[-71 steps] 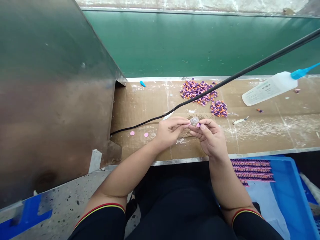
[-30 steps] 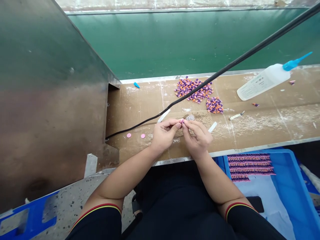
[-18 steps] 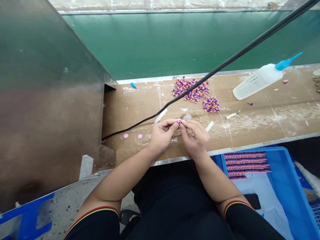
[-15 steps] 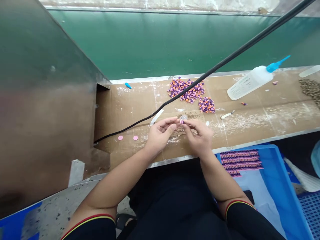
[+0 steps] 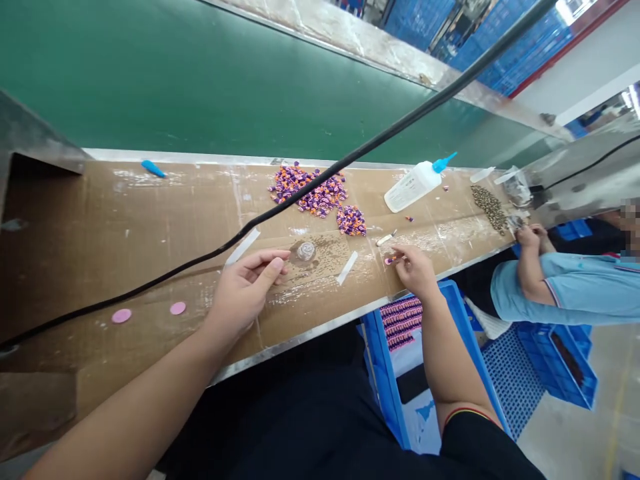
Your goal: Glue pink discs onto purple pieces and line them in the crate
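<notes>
My long cardboard-topped bench runs out ahead of me, with a blue crate below its edge and a glue bottle and a heap of purple and orange bits on top. My left hand is empty, its fingers loosely curled, just beside a small clear cup. My right hand holds a narrow pinch on a tiny pink and purple piece, close over the cardboard.
</notes>
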A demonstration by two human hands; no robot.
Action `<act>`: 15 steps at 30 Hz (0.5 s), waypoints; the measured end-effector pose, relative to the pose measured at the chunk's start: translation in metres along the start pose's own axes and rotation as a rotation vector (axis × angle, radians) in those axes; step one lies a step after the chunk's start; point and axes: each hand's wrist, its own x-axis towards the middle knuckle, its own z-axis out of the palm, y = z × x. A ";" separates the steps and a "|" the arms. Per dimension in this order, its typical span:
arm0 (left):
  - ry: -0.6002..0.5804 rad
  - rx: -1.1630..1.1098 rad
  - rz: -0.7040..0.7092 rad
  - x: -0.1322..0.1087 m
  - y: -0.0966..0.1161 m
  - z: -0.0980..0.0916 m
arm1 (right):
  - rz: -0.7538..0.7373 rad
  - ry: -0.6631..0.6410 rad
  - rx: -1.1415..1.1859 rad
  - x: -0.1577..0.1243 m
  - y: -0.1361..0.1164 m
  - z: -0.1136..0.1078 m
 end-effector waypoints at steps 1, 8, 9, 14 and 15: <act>0.009 0.005 0.001 0.001 0.001 0.000 | 0.056 0.089 0.069 -0.005 0.004 0.005; 0.094 -0.028 -0.021 0.004 0.006 0.003 | 0.122 0.215 0.156 -0.019 0.001 0.018; 0.110 -0.027 -0.026 0.004 0.007 0.004 | 0.093 0.182 0.127 -0.017 -0.002 0.018; 0.212 -0.022 0.018 0.013 0.009 0.014 | 0.081 0.043 0.104 -0.008 -0.004 0.021; 0.225 -0.015 0.035 0.015 0.009 0.017 | 0.112 0.043 0.160 -0.009 0.001 0.021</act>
